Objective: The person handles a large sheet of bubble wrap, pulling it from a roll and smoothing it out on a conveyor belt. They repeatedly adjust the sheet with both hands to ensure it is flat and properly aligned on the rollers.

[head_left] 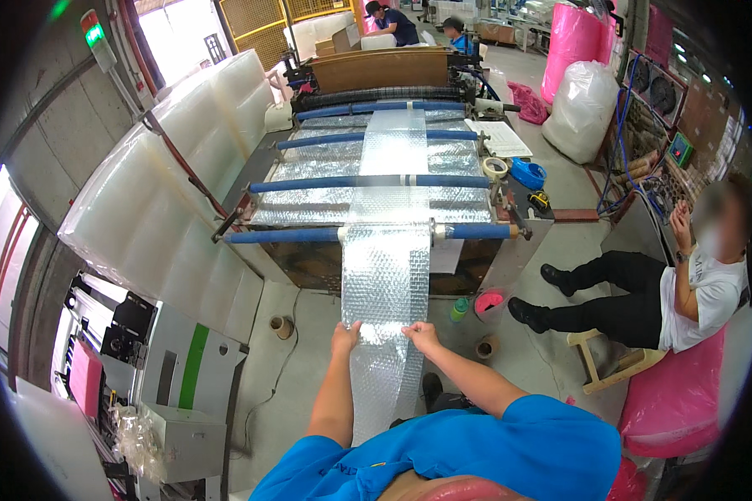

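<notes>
Far left, a pale cabinet (165,355) with a green stripe stands on the floor, and behind it rise big wrapped bundles (175,142), milky white. Coming across now to the left grip (345,337): closed on the near side of the bubble strip (384,267), right at its left edge, thumb uppermost. The step in hand looks like guiding the strip off the machine, one hand to each side; I'd say the next move calls for a matched pull, both sides level, so it doesn't skew or crease.

And here's the strip itself, centre stage: clear to silvery, dimpled all over, glaring white where the light catches it. It lies along the middle of the machine's blue rollers (292,236), passes over the front one and slopes down to the hands, its lower end running to the person's waist. A band down its right side shows a different texture, perhaps a fold; I can't tell for sure.

On its right, the right grip (423,336) pinches the strip between thumb and fingers, just in from the edge. Beyond it, a green bottle (459,310), a pink tub (488,301), then a seated person (706,288), hands raised.
</notes>
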{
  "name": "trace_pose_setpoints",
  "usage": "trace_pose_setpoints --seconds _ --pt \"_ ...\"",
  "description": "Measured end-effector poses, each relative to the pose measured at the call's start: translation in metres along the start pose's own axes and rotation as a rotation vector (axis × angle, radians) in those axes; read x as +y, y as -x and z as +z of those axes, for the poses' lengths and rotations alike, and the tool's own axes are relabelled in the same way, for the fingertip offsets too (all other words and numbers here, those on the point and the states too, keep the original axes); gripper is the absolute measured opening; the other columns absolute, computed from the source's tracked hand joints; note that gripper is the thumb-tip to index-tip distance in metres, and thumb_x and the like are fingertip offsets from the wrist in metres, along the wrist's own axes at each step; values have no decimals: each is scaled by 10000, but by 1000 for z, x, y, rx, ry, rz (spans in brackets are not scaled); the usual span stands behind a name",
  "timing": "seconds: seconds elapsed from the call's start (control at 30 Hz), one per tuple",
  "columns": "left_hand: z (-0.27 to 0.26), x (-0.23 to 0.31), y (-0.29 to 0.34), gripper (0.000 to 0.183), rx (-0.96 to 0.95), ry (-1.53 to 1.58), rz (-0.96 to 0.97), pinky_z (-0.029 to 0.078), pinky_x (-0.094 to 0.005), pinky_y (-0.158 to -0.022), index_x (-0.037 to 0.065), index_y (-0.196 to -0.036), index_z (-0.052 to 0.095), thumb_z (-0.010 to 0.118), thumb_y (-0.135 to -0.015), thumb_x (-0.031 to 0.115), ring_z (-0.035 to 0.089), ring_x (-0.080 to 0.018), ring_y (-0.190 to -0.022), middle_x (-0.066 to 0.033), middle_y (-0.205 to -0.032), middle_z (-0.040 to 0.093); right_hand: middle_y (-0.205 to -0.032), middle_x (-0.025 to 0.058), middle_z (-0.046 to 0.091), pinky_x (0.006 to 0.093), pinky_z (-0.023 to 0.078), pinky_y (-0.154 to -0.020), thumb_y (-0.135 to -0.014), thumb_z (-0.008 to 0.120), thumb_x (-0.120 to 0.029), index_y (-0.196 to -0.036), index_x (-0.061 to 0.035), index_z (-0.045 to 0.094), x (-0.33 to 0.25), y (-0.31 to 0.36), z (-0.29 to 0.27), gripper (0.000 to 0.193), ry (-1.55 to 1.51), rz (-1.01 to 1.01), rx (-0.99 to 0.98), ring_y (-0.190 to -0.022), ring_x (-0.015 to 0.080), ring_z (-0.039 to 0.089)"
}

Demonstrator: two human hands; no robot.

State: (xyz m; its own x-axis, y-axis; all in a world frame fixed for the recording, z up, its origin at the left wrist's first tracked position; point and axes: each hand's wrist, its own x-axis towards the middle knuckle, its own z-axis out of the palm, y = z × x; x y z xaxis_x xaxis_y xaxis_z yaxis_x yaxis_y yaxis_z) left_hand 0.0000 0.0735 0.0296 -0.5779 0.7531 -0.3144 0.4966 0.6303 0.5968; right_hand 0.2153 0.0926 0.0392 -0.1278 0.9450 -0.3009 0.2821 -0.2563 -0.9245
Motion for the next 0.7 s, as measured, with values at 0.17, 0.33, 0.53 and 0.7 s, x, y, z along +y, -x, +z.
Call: trace_pose_setpoints --seconds 0.17,0.33,0.53,0.7 --pt "-9 53 -32 548 0 61 123 375 -349 -780 13 -1009 472 538 -675 442 483 -307 -935 -179 -977 519 -564 60 535 268 382 -532 -632 642 -266 -606 -31 555 -27 -50 -13 253 64 -186 147 -550 112 476" --pt "-51 108 -29 569 18 6 45 410 -348 -703 29 -969 510 556 -635 488 527 -292 -843 -169 -911 547 -581 73 551 281 394 -544 -615 646 -290 -614 -26 562 -72 -76 -31 277 101 -227 226 -541 127 495" --pt "-34 47 -38 642 -183 365 31 424 -295 -689 -11 -944 532 650 -549 481 555 -180 -786 -103 -866 578 -700 31 550 219 418 -472 -697 612 -203 -799 -25 565 -67 -44 -29 211 -102 -68 -21 -555 83 493" --pt "-32 40 8 673 -243 367 85 431 -281 -690 -52 -921 530 697 -512 456 547 -166 -778 -101 -862 575 -753 29 553 229 430 -557 -716 596 -253 -839 -33 573 -2 3 -15 253 -220 146 -257 -656 95 522"
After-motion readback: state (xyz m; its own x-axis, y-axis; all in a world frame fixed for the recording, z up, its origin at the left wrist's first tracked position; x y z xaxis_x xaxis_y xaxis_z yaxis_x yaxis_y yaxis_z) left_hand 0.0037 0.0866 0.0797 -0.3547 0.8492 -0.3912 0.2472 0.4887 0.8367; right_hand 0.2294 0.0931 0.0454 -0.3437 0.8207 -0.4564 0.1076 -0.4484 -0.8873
